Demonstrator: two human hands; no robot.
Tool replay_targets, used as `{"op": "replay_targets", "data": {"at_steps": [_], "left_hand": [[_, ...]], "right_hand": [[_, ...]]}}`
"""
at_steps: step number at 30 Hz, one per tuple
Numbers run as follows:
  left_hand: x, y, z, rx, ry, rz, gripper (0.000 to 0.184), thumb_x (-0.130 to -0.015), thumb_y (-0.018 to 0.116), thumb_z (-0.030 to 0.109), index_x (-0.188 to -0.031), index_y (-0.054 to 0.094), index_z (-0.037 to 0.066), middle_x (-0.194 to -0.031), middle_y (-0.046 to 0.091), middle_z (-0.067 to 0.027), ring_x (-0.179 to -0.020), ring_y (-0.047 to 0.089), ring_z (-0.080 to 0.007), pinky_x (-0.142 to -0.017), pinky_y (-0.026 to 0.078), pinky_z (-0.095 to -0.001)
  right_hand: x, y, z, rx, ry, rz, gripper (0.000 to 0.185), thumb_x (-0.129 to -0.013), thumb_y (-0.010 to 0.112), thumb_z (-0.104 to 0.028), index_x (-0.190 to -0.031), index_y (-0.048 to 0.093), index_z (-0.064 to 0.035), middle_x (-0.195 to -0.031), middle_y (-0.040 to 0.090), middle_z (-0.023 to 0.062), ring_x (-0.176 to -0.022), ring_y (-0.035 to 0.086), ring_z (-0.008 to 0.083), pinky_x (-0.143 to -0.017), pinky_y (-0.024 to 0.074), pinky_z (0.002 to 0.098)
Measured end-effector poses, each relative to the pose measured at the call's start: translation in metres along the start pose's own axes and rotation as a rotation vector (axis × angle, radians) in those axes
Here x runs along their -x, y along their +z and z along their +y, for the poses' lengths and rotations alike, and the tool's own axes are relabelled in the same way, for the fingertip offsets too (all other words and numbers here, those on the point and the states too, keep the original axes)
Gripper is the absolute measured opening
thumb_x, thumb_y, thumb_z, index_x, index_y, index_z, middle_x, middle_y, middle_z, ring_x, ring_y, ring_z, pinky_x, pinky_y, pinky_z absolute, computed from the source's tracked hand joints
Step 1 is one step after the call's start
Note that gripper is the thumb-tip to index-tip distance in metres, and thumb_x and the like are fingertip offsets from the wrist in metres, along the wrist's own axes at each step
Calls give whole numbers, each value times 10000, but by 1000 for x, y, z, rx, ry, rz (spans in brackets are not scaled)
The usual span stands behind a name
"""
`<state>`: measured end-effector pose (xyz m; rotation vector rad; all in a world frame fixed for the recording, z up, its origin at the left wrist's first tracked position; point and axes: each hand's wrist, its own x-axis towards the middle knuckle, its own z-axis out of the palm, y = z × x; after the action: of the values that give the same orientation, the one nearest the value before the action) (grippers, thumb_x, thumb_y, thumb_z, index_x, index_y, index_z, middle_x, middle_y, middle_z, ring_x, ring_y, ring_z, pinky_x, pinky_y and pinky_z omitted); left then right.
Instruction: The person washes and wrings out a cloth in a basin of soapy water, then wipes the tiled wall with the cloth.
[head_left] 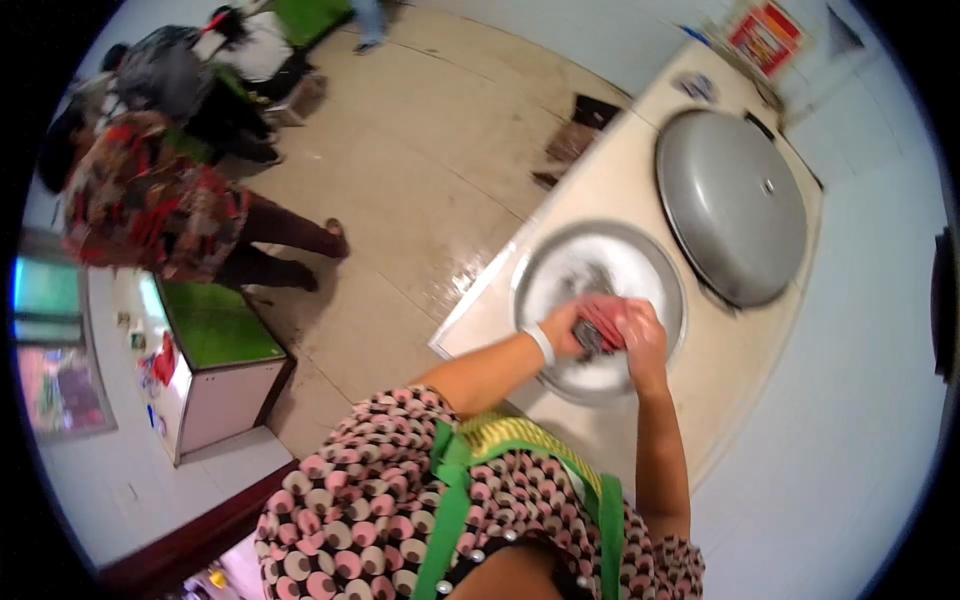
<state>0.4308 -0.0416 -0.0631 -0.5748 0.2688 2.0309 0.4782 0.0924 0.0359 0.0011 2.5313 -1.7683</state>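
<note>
A wide metal basin (527,290) full of white suds stands on the counter in front of me. Over it, a wet, bunched-up reddish cloth (600,312) with a dark grey patch is squeezed between my two hands. My left hand (562,331), with a white band at the wrist, closes on the cloth from the left. From the other side my right hand (643,338) grips it, wet and partly foamy. Something dark shows through the foam behind the cloth, too unclear to name.
A large domed grey lid (735,205) lies on the counter (585,165) beyond the basin, by the wall. A person in a patterned top (150,200) stands at far left near a green-topped cabinet (215,320). Other people are behind. The tiled floor (420,130) looks wet near the counter.
</note>
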Motion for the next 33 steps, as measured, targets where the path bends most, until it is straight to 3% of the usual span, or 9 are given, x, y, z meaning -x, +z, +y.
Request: {"op": "replay_targets", "data": {"at_steps": [4, 7, 9, 10, 12, 13, 17, 30, 33], "left_hand": [[-16, -18, 1, -103, 89, -92, 299, -918, 432, 356, -944, 621, 125, -958, 642, -76, -835, 625, -208, -768, 522, -368], [-3, 12, -12, -125, 215, 181, 301, -906, 425, 341, -908, 610, 104, -855, 631, -74, -808, 620, -217, -710, 510, -374], [-15, -1, -16, -707, 579, 327, 307, -911, 405, 292, -1011, 587, 65, -883, 637, -116, -870, 617, -240, -758, 484, -360], [-19, -6, -11, -712, 586, 327, 307, -911, 405, 292, -1011, 587, 65, -883, 637, -116, -870, 617, -240, -758, 484, -360], [-8, 1, -4, -1465, 960, 186, 316, -914, 404, 232, -1136, 567, 78, -1052, 616, -150, -927, 598, -273, -847, 445, -320], [-4, 5, -3, -1534, 910, 248, 306, -878, 426, 192, -1120, 566, 69, -1017, 601, -221, -922, 581, -355, -815, 452, -370], [1, 14, -5, -1663, 808, 408, 276, -878, 403, 196, -1004, 588, 35, -910, 591, -265, -861, 568, -419, -744, 450, -462], [9, 25, -10, -1824, 760, 414, 334, -898, 363, 239, -821, 562, -18, -795, 589, -266, -755, 566, -432, -686, 439, -505], [14, 27, -7, -1954, 735, 280, 349, -907, 361, 261, -806, 551, -14, -771, 588, -262, -727, 562, -432, -673, 435, -497]], "right_hand": [[-4, 25, 54, 125, -130, 29, 212, -823, 551, -61, -999, 621, 35, -1166, 533, 126, -1039, 533, 178, -874, 412, 260], [-10, 42, 47, -68, -22, 100, 175, -817, 563, -37, -955, 627, 49, -1137, 538, 120, -1028, 533, 180, -869, 411, 254], [-14, 48, 42, -216, 50, 148, 130, -819, 570, -28, -892, 614, 70, -1057, 555, 101, -981, 543, 169, -844, 423, 254], [-17, 49, 45, -219, 43, 148, 130, -819, 570, -28, -892, 614, 70, -1057, 555, 101, -981, 543, 169, -844, 423, 254], [-21, 52, 40, -271, 132, 287, 111, -817, 581, -40, -842, 597, 67, -1014, 550, 72, -916, 543, 140, -791, 432, 249], [-24, 53, 43, -274, 129, 283, 111, -817, 581, -40, -842, 597, 67, -1014, 550, 72, -916, 543, 140, -791, 432, 249], [-36, 52, 59, -403, 127, 435, 91, -812, 598, -87, -826, 596, 3, -739, 590, 16, -681, 543, 100, -630, 440, 227], [-42, 47, 73, -492, 310, 551, 176, -817, 556, -53, -656, 566, 16, -637, 561, 45, -568, 498, 118, -520, 404, 253], [-38, 42, 69, -579, 403, 532, 177, -815, 560, -70, -663, 563, 20, -631, 562, 50, -563, 512, 132, -517, 413, 262]]}}
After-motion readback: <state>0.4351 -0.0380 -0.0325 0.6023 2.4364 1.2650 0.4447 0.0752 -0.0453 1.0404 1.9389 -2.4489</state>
